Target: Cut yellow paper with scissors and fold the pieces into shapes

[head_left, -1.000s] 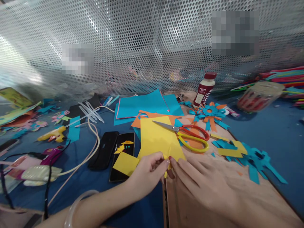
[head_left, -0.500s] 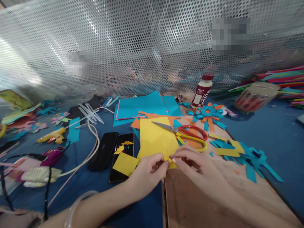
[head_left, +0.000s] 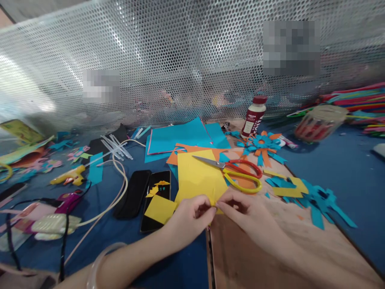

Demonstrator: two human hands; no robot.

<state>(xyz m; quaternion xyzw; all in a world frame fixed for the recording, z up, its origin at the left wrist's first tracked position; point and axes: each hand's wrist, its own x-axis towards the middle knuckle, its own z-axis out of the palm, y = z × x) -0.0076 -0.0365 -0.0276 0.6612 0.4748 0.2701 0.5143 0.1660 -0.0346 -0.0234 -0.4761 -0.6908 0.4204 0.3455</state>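
Observation:
My left hand [head_left: 197, 212] and my right hand [head_left: 240, 206] meet at the middle, fingertips pinched on a small piece of yellow paper [head_left: 213, 200]. Its shape is mostly hidden by the fingers. Just beyond them lies a large yellow paper sheet [head_left: 194, 172]. Scissors [head_left: 228, 166] with red and yellow handles rest on that sheet, blades pointing left. A yellow paper square [head_left: 160, 209] and small yellow cut-outs [head_left: 155, 190] sit on a phone [head_left: 146, 222] left of my hands.
Blue sheets [head_left: 180, 136] and orange paper [head_left: 192, 148] lie behind. A bottle [head_left: 254, 116], a blue-orange paper flower [head_left: 261, 142] and a blue ribbon shape [head_left: 323, 202] are at right. A yellow glue gun [head_left: 69, 176] with cables, glue sticks [head_left: 116, 146] and a black case [head_left: 132, 194] are left.
Both hands stay together on the small yellow paper, and their fingertips have drawn slightly closer. The whole view has shifted a little; the other things lie as before.

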